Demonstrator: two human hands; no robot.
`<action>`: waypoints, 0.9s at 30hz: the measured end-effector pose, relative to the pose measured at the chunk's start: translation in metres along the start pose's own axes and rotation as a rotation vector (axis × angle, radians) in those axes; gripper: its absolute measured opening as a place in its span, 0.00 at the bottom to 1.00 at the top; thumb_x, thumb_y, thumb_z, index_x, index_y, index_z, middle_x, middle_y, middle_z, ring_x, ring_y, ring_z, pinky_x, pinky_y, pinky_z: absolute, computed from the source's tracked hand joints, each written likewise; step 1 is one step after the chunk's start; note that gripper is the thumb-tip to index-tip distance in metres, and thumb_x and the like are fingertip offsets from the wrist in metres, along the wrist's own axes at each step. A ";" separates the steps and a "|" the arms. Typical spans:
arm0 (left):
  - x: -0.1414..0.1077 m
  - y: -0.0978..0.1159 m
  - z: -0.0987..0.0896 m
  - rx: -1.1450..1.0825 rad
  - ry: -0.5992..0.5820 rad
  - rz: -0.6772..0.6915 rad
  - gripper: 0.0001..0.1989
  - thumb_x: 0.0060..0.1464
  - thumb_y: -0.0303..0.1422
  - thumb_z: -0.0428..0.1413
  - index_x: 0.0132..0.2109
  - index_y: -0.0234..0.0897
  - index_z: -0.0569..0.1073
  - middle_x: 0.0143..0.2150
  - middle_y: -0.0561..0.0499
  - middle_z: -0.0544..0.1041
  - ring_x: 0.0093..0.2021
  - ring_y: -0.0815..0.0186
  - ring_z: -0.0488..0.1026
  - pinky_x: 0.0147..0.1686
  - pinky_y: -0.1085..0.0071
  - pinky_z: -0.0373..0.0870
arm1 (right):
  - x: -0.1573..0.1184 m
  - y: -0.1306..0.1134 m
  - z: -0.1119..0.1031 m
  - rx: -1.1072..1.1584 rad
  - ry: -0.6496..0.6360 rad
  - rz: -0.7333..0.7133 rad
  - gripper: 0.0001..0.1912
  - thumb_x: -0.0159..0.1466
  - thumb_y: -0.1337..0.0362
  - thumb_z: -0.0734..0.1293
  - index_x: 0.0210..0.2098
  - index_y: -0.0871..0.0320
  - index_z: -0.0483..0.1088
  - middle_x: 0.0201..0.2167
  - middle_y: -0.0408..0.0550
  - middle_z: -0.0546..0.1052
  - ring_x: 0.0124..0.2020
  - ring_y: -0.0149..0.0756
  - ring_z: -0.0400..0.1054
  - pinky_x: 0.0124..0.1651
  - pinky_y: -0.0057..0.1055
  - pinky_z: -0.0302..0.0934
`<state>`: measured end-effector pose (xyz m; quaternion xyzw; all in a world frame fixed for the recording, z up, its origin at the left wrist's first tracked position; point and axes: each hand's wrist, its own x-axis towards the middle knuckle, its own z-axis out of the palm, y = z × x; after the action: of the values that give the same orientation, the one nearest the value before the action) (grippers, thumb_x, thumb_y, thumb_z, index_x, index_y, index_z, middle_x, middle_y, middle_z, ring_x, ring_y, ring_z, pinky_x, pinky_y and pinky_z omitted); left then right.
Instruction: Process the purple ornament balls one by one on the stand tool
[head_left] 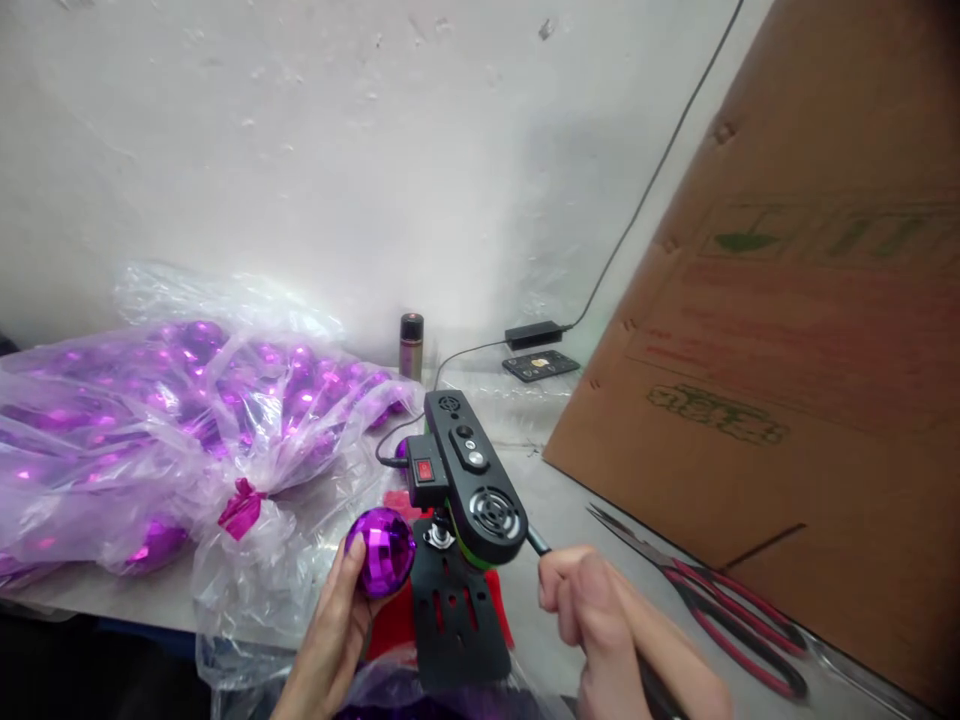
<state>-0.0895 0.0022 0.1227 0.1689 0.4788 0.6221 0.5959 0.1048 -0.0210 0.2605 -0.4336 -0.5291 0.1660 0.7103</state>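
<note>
A shiny purple faceted ball [380,553] rests in the fingers of my left hand [334,630], just left of a black device. That device [471,458] has round vents, buttons and a red rocker switch [424,469], and it stands over a slotted black plate [459,640]. My right hand [611,630] is closed around a thin dark rod [537,541] with a black handle [660,690]. The rod's far end is hidden behind the device, so I cannot tell whether it is attached. Under the plate lies something red [390,630].
A tied plastic bag [157,420] full of purple balls fills the left side. Red-and-black scissors [720,610] lie at right beside a large cardboard box [765,330]. Behind the device are a small bottle [411,346], a phone [540,365] and a power adapter [534,335] with cables.
</note>
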 end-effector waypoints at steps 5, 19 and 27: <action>-0.011 -0.052 -0.005 0.343 0.018 0.109 0.44 0.56 0.61 0.75 0.69 0.39 0.77 0.64 0.38 0.90 0.66 0.41 0.87 0.69 0.52 0.84 | 0.007 0.009 -0.013 -0.013 -0.160 -0.178 0.25 0.85 0.69 0.63 0.29 0.54 0.67 0.23 0.38 0.69 0.24 0.26 0.66 0.28 0.27 0.58; 0.006 -0.087 -0.003 0.946 -0.117 0.661 0.40 0.53 0.38 0.73 0.72 0.44 0.77 0.70 0.36 0.86 0.71 0.37 0.84 0.72 0.37 0.82 | 0.001 0.005 -0.012 -0.012 -0.115 -0.106 0.25 0.88 0.65 0.62 0.31 0.54 0.65 0.26 0.38 0.68 0.26 0.25 0.64 0.30 0.27 0.58; 0.020 -0.101 -0.011 0.943 -0.153 0.674 0.43 0.54 0.41 0.79 0.74 0.43 0.77 0.73 0.35 0.84 0.75 0.33 0.80 0.74 0.33 0.81 | -0.006 0.001 -0.005 -0.001 -0.065 -0.057 0.25 0.88 0.63 0.62 0.30 0.54 0.67 0.27 0.40 0.70 0.27 0.28 0.66 0.31 0.31 0.55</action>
<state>-0.0444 -0.0011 0.0292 0.6035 0.5794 0.4830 0.2586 0.1070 -0.0268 0.2560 -0.4131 -0.5640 0.1597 0.6969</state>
